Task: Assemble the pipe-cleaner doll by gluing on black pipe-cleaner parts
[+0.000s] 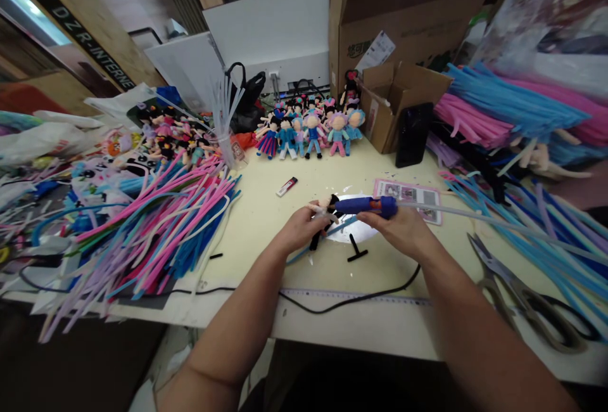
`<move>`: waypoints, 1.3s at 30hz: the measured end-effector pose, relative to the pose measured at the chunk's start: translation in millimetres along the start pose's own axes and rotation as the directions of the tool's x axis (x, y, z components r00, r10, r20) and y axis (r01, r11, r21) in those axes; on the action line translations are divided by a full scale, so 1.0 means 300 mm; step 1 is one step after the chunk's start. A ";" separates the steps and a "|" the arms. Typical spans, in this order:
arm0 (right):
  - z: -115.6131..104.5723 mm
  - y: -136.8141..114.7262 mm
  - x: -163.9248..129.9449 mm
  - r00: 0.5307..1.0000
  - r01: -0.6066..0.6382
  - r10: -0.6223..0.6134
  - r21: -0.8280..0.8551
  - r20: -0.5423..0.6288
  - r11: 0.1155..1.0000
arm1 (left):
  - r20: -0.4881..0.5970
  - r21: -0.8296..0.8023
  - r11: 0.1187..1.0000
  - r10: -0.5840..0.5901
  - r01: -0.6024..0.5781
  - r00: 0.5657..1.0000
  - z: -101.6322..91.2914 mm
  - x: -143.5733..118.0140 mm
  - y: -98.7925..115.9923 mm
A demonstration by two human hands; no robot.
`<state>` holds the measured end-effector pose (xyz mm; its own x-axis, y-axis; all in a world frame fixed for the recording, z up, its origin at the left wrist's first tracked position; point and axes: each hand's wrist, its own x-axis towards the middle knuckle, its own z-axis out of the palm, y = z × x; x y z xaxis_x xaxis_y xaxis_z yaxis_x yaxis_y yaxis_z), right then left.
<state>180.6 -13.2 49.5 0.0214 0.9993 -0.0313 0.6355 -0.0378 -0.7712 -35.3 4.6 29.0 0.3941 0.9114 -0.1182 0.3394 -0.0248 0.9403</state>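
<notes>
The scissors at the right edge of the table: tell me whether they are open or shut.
Open. The scissors lie flat on the table, their two blades spread apart in a narrow V toward the tips, untouched by either hand.

Pipe cleaner pile [156, 222] left; scissors [517, 291] right; doll row [308, 130] behind; cardboard box [394, 12] beyond.

Bright even indoor light; soft shadows; edges warped, blurred.
</notes>
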 end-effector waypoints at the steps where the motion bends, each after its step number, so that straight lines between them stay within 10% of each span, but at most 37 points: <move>1: 0.000 0.001 0.000 1.000 -0.003 0.003 -0.004 0.000 1.000 | 0.001 0.001 1.000 0.002 -0.002 1.000 0.000 0.000 0.000; 39: -0.018 0.008 0.008 0.998 -0.003 0.009 0.107 -0.055 0.994 | 0.034 0.024 0.998 0.055 -0.056 0.998 0.000 -0.007 0.015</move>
<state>186.4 -10.8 51.0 0.0695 0.9976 -0.0027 0.5493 -0.0405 -0.8346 -34.5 2.5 33.6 0.4413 0.8941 -0.0769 0.3370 -0.0857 0.9376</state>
